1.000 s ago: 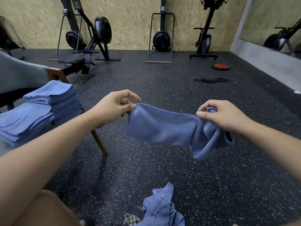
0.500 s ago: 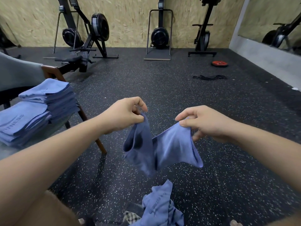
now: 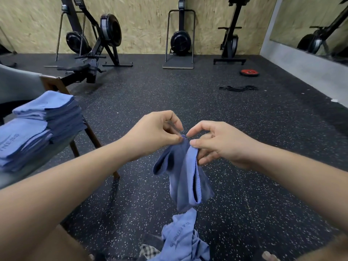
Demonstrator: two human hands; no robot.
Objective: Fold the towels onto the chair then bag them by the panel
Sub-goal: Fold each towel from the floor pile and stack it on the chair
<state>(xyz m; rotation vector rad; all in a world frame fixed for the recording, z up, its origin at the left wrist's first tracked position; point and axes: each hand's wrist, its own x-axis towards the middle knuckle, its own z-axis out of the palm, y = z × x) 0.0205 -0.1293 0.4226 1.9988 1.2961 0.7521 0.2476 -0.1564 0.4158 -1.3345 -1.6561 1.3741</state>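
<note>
Rowing machines [image 3: 110,31] stand against a chipboard wall [image 3: 146,25] on speckled black flooring [image 3: 169,91], mirror [image 3: 301,19] at right.

the speckled black floor [image 3: 143,194] carries the chair [image 3: 56,84] on my left, rowing machines [image 3: 94,53] along the far wall, a red weight plate [image 3: 249,72] and a black strap [image 3: 238,88] near it. two stacks of folded towels [image 3: 49,110] sit side by side on the chair seat, and a crumpled towel [image 3: 182,240] lies by my feet.

hands [image 3: 185,140] brought together, towel [image 3: 185,176] folded double
</note>
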